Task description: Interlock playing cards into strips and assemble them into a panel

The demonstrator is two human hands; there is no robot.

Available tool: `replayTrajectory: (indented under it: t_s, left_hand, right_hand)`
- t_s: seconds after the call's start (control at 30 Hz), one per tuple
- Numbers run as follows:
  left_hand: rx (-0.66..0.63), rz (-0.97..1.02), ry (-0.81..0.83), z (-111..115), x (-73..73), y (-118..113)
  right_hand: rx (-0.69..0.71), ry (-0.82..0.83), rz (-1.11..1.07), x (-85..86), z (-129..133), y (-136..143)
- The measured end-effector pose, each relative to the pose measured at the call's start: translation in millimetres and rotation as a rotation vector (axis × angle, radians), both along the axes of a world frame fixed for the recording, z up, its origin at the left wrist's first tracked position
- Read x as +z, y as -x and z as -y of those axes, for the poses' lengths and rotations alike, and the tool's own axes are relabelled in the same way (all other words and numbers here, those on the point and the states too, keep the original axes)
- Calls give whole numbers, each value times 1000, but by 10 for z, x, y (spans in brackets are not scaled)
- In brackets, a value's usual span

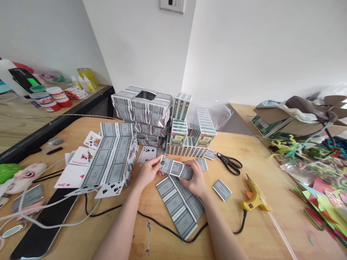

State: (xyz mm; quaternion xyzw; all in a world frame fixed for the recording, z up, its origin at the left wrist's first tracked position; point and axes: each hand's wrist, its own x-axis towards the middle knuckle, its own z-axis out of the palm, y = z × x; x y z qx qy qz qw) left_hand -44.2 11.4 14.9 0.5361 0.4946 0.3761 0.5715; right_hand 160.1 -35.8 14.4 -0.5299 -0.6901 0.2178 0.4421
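Note:
A strip of joined playing cards [177, 168], backs up, is held between my two hands. My left hand [149, 172] pinches its left end, and my right hand [195, 179] grips its right end. Below them a flat panel of joined cards [177, 207] lies on the table. To the left stands a larger folded card structure [108, 159] with loose cards around it. Behind my hands are stacked card-covered boxes [142, 108], the top one with a dark opening. A single card piece [222, 190] lies right of my right hand.
Card packs [189, 150] are stacked at the back. Black scissors [230, 163] and a yellow glue gun [255, 198] lie at right, its black cable [162, 226] crossing in front. Coloured paper [325, 202] is far right, a dark flat object [48, 224] front left.

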Motion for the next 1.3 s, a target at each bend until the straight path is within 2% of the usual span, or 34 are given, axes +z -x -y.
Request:
replayTrajectory:
  t_s: [0.5, 0.7, 0.97, 1.07, 1.17, 1.3]
  left_hand:
    - [-28, 4, -4, -17, -21, 26]
    - [-25, -30, -20, 4, 53, -24]
    - [-35, -178, -51, 43, 91, -78]
    - [14, -217, -83, 55, 114, -96]
    - [48, -215, -79, 65, 128, -124]
    - [4, -168, -18, 80, 132, -143]
  right_hand:
    - [83, 7, -24, -18, 4, -13]
    - [74, -12, -31, 6, 7, 8]
    - [92, 14, -49, 10, 22, 47]
    - [92, 13, -50, 4, 21, 52]
    - [88, 11, -67, -30, 12, 50]
    - [58, 7, -117, -93, -2, 35]
